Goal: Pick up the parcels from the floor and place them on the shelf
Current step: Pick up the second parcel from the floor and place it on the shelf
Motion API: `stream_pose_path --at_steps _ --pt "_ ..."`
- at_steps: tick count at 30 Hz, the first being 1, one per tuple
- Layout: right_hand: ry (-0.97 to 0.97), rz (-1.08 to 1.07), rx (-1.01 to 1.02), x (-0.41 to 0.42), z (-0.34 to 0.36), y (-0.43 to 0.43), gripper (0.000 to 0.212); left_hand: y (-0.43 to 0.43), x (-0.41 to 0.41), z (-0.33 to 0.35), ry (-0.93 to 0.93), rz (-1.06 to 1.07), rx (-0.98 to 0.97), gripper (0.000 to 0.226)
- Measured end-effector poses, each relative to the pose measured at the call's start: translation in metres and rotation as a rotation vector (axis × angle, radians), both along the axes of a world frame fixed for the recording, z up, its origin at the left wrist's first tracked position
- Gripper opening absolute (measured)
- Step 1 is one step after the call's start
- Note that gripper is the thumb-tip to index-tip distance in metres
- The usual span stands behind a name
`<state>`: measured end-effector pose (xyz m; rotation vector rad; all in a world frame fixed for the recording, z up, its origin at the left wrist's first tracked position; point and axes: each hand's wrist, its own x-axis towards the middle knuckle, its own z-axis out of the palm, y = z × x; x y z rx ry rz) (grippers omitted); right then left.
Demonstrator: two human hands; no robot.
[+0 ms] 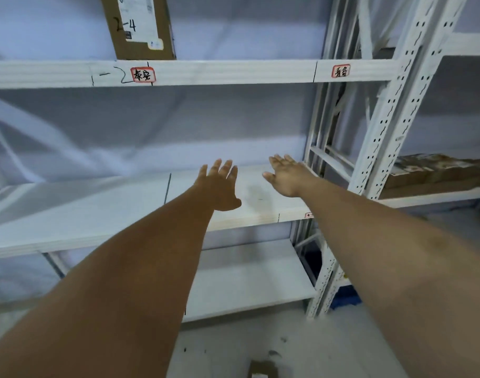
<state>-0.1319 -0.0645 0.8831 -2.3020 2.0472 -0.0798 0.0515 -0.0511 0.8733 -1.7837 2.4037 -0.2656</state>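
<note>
White metal racking [384, 126] w/ pale sheeting [151, 126] behind, grey floor [329, 347].

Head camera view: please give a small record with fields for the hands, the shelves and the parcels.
left hand: left hand, open, empty, over the middle shelf
right hand: right hand, open, empty, over the same shelf
middle shelf: white board shelf, bare where visible
upper shelf: brown cardboard parcel marked 2-4 stands on it
floor: small brown cardboard parcel, partly cut off by the frame
neighbouring rack: flat brown boxes

Shelf [102, 211] matt white board; upright [383, 126] perforated metal; parcel [140, 25] cardboard
</note>
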Motion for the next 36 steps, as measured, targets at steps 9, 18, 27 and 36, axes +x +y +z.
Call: stream_pose_path --at_steps 9,18,27,36 --pt "-0.037 0.014 0.128 -0.029 -0.071 0.017 0.065 0.018 -0.008 -0.074 0.095 0.117 0.166 0.074" --pt "-0.05 -0.046 0.245 -0.039 -0.152 0.027 0.065 0.009 -0.009 -0.149 0.133 0.059 0.31 0.068" --pt "-0.103 -0.167 0.506 -0.019 -0.294 0.053 0.063 0.024 0.004 -0.289 0.112 0.029 0.593 0.068" --pt "-0.221 -0.282 0.654 0.004 -0.442 0.08 0.057 0.039 0.017 -0.427 0.194 0.072 0.815 0.063"
